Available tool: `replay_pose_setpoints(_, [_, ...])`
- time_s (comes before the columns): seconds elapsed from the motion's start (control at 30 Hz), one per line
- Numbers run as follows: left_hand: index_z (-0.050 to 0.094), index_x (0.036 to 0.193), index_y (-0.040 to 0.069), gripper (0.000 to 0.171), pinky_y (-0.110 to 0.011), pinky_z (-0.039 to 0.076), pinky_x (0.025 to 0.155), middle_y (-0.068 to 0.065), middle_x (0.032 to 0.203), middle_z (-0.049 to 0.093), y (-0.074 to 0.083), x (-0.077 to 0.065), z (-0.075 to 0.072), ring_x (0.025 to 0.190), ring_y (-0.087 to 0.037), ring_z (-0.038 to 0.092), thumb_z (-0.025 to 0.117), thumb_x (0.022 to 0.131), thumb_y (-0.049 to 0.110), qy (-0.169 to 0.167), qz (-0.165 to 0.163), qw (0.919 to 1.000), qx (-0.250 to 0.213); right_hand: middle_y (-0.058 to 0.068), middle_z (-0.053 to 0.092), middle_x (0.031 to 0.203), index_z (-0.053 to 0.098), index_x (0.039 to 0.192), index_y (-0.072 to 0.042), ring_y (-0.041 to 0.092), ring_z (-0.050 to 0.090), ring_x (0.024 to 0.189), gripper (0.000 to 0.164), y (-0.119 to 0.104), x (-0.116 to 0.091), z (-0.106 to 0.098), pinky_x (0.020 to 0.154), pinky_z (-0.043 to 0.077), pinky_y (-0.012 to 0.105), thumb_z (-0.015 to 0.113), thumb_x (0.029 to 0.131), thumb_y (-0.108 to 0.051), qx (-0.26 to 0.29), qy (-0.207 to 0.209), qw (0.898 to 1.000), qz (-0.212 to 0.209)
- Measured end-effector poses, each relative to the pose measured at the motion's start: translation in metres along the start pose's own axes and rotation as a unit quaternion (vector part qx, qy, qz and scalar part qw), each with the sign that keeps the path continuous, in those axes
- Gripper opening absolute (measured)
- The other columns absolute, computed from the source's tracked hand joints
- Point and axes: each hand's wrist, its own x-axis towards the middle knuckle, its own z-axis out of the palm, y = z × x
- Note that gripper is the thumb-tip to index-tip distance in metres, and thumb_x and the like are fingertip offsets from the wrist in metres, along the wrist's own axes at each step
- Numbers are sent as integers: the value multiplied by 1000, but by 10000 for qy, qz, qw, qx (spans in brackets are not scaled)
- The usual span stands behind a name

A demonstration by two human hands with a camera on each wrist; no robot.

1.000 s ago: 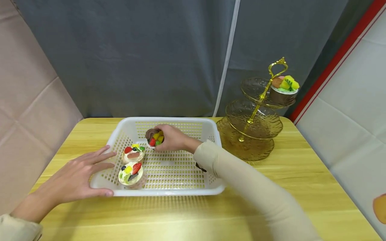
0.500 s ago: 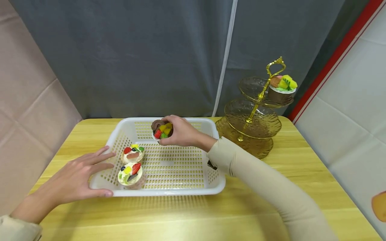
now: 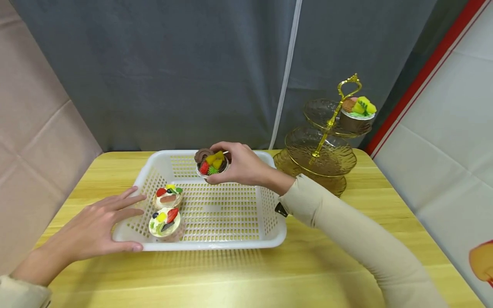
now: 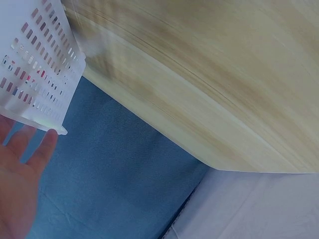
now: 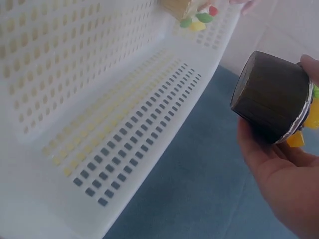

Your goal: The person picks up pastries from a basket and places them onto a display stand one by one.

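My right hand (image 3: 246,164) grips a chocolate cupcake (image 3: 211,162) topped with fruit, held above the far side of a white plastic basket (image 3: 215,245). The right wrist view shows the dark cup of this cupcake (image 5: 271,94) between thumb and fingers, clear of the basket wall. With fingers spread and fairly straight, my left hand (image 3: 92,229) touches the basket's left rim; in the left wrist view its fingertips meet the rim (image 4: 47,124). Two cream cupcakes with fruit stay inside at the left, one farther back (image 3: 167,198) and one nearer (image 3: 165,223).
Right of the basket stands a three-tier stand (image 3: 321,149) of amber plates with a gold handle. A brown-cupped cupcake (image 3: 356,115) sits on its top plate. Behind the wooden table (image 3: 246,278) hangs a grey curtain (image 3: 185,77).
My right hand has lifted the chocolate cupcake up from the basket and moved it somewhat to the right. The left hand stays at the basket's left rim.
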Motion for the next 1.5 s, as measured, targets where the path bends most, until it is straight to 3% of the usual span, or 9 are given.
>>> replay_pose_setpoints(0.43, [73,113,17,74,-61,48,79,-2,142,57,3,3,2,142,-20,38,80,61,70,39,42,10000,-25,2,66,109,58,132,-8,18,62,93,64,13,-22,-30,74,55,30,85,76,-26,336,255,9990,148])
replay_pose_setpoints(0.8, [73,113,17,75,-61,49,79,-3,141,57,4,6,5,143,-18,36,80,61,71,56,80,9999,-27,1,67,107,57,135,-11,20,58,85,68,17,-54,-68,73,47,35,86,77,-31,-173,545,9977,369])
replay_pose_setpoints(1.0, [73,113,17,75,-61,49,78,-2,141,57,4,6,5,143,-17,36,80,61,71,52,100,9999,-25,4,69,107,56,137,-8,19,63,86,70,20,-67,-86,72,51,33,86,77,-30,-303,686,9961,473])
replay_pose_setpoints(1.33, [72,111,18,73,-60,50,75,-2,141,57,1,6,7,145,-15,34,79,62,70,96,143,9999,6,10,66,113,56,135,-6,20,64,89,63,18,-82,-126,73,52,21,84,81,-18,-11,1512,9869,553])
replay_pose_setpoints(1.5, [72,110,17,72,-61,50,75,-2,142,57,0,6,8,144,-16,35,80,61,70,112,117,9999,-2,9,65,115,55,136,-6,19,62,87,63,15,-90,-145,73,50,19,83,82,-20,-75,1979,9781,646])
